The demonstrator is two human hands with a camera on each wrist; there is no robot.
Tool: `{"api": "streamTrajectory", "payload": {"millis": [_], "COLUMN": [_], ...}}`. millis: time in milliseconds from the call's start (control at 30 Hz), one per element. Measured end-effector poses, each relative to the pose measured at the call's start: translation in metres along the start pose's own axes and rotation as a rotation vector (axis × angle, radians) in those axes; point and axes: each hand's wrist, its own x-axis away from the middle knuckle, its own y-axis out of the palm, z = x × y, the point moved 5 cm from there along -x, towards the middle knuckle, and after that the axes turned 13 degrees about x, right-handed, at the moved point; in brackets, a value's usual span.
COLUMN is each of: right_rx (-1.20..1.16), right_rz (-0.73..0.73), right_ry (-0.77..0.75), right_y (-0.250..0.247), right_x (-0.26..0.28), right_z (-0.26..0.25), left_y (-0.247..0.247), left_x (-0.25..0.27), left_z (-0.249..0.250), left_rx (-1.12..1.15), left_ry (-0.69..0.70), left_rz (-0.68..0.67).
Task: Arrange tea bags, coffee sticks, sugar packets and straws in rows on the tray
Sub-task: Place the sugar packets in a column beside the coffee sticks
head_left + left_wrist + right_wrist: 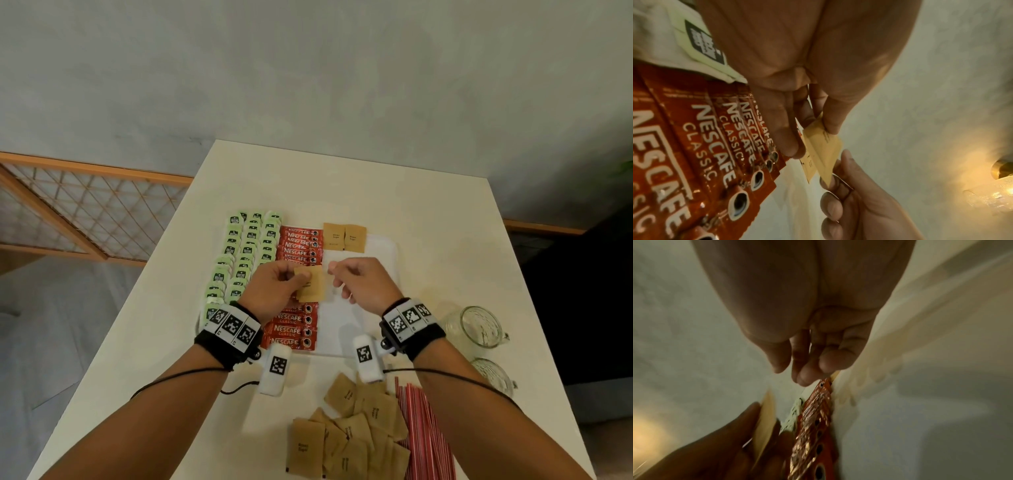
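My left hand pinches a small stack of brown sugar packets over the red coffee sticks, thumb on top. Just right of the stack is my right hand, thumb and forefinger reaching toward the packets' edge with nothing between them. On the white tray, green tea bags lie in rows at the left. The coffee sticks form a column in the middle. Two sugar packets lie side by side at the far right.
A loose pile of sugar packets lies on the table in front of the tray, with red-and-white straws to its right. Two glass mugs stand to the right of the tray. The table edge runs close on the left.
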Motion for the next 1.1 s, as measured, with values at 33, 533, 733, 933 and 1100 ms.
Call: {"api": "streamTrajectory", "payload": {"millis": [33, 533, 733, 933, 1100], "right_rx": [-0.008, 0.051, 0.121, 0.250, 0.300], "right_rz": [-0.031, -0.033, 0.132, 0.153, 0.135], "right_ry": [-0.011, -0.078, 0.012, 0.154, 0.177], "right_y": [0.005, 0.018, -0.009, -0.016, -0.015], "right_x": [0.006, 0.020, -0.018, -0.046, -0.056], "right_z": [-0.002, 0.001, 0.011, 0.026, 0.024], "left_y": [-0.001, 0.003, 0.003, 0.016, 0.017], "left_x": [-0.001, 0.006, 0.022, 0.055, 0.077], "left_z": [0.000, 0.003, 0.013, 0.006, -0.005], "left_rx": [-0.021, -0.057, -0.332, -0.524, -0.550], "left_ry": [0.019, 0.108, 0.164, 0.210, 0.208], "left_rz": [0.000, -0.002, 0.028, -0.242, -0.322]}}
